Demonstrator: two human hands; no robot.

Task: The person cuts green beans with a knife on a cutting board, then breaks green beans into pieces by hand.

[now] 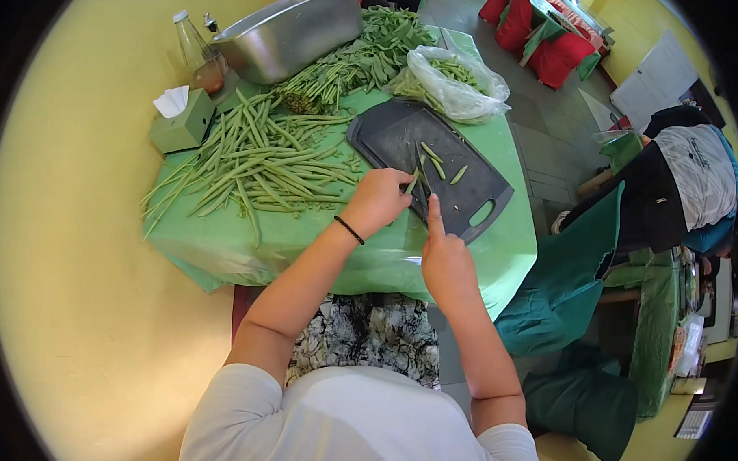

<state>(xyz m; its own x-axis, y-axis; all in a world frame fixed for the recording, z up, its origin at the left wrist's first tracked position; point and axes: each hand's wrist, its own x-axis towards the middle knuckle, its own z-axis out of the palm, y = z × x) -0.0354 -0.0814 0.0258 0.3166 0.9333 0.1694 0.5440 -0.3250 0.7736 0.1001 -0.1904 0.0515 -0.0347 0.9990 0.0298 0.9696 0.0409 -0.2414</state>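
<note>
Careful, your left hand [378, 200] pinches a bean [413, 182] so near the knife [424, 179] your right hand [450, 270] grips, a slip could nick you.

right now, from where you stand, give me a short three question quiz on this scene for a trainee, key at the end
1. True or false: the black band is on the wrist of the right hand, which holds the knife.
2. What is the left hand holding over the cutting board?
a) a tissue
b) a green bean
c) a bottle
3. Fill in left or right: the loose pile of long beans lies to the ___ of the cutting board.

Key: 1 false; 2 b; 3 left
</note>
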